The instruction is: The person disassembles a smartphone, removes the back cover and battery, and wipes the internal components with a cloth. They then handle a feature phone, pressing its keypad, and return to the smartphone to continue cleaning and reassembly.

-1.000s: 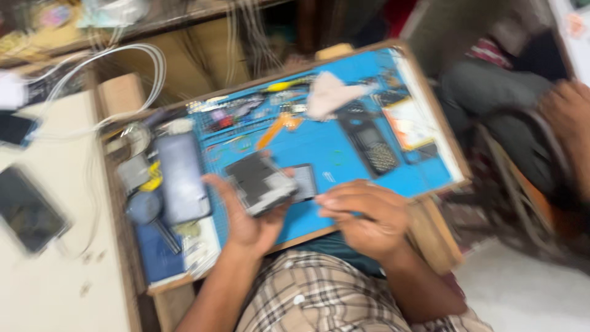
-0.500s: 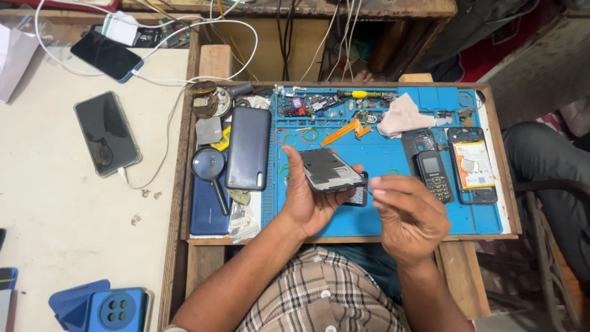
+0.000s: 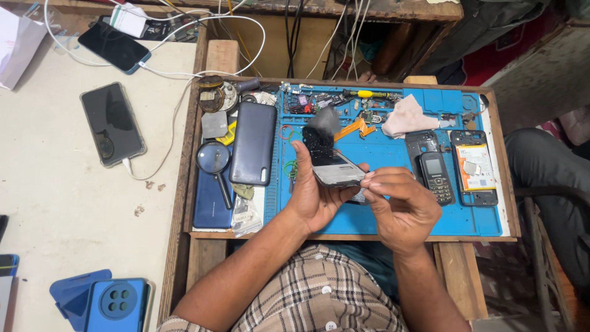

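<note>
**A:** Blue mat [image 3: 393,154] in a wooden tray [image 3: 190,184], and the person's got a phone [image 3: 332,167] lifted just above it, roughly mid-mat. Left hand [image 3: 316,193] is cupped under it, thumb up along the near side, so it's gripping the thing. Right hand [image 3: 399,206] has its fingertips pinched together right at the phone's right end, touching it. Can't tell if there's a tool in that pinch, too small.

**B:** What's lying around it?

**A:** Loads. Small keypad phone [image 3: 435,177] just right of the hands, next to an opened phone with a battery [image 3: 474,167] showing. Pinkish cloth [image 3: 405,117] further back, plus a yellow-handled screwdriver [image 3: 369,94] along the far edge. Left of the mat there's a dark back cover [image 3: 252,142] and a magnifier [image 3: 215,161] resting on a blue phone [image 3: 212,200].

**B:** And off the tray?

**A:** Two black phones on cables [image 3: 114,120] on the pale surface [image 3: 67,209], well apart from the hands, and a blue case [image 3: 117,302] at the near corner.
</note>
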